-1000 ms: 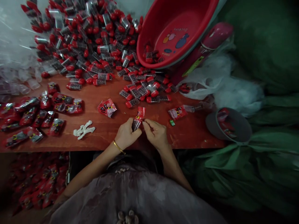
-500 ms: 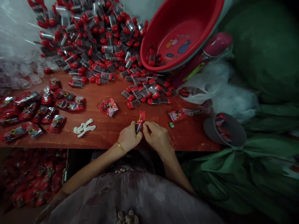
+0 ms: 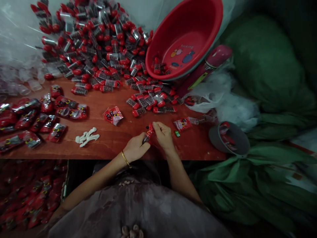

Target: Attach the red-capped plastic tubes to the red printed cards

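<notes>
My left hand [image 3: 135, 148] and my right hand [image 3: 162, 134] both pinch one small red printed packet [image 3: 149, 132] just above the near edge of the red-brown table [image 3: 106, 140]. The left grips its lower end, the right its upper end. A gold bangle circles my left wrist. A big heap of clear tubes with red caps [image 3: 99, 49] covers the back of the table. An opened red packet [image 3: 113, 115] lies left of my hands, and another red packet [image 3: 182, 124] lies to the right.
A tilted red basin [image 3: 198, 19] holds a few tubes. Filled red packets [image 3: 37, 115] lie at the left; white twisted pieces [image 3: 87, 137] sit beside them. A grey cap [image 3: 229, 137], white plastic bag [image 3: 223, 96] and green sacks [image 3: 267, 66] are on the right. A bin of packets [image 3: 29, 195] sits under the table.
My right hand has slid up from beside the packet to its top end. The packet looks narrower and more gathered between my fingers. The camera shifted slightly right.
</notes>
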Demonstrator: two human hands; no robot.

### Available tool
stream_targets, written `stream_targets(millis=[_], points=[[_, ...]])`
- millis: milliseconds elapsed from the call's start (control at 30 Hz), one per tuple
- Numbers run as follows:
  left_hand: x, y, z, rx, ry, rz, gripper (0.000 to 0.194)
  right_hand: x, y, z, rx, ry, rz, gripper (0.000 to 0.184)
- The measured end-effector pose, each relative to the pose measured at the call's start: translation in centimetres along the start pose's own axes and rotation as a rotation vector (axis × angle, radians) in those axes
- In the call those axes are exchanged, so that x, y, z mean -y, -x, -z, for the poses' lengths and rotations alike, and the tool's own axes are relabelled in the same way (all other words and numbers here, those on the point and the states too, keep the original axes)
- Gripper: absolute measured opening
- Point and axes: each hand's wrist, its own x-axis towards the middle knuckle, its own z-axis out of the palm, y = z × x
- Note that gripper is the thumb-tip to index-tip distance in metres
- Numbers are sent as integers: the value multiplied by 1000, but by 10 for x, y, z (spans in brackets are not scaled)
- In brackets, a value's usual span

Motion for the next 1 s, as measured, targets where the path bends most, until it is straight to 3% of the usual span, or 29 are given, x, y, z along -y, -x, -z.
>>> stream_targets(millis=[300,500,633,733,833,1000], points=[[14,-16,-1,-45,451,131,6,-4,-25,-27,-345,497,59,43],[9,-19,15,44,633,200,10,-2,-33,-37,-365,529,51,46],[12,-8,33,213,699,223,23,-13,-43,-26,-419,502,4,47],[23,-1,42,194,787,132,44,-25,-50,-9,-522,485,-36,48],[33,-5,42,67,840,55,56,-35,-55,-4,-456,459,-16,49],[36,-14,35,59,908,9,54,-34,-54,-16,-257,620,-11,37]])
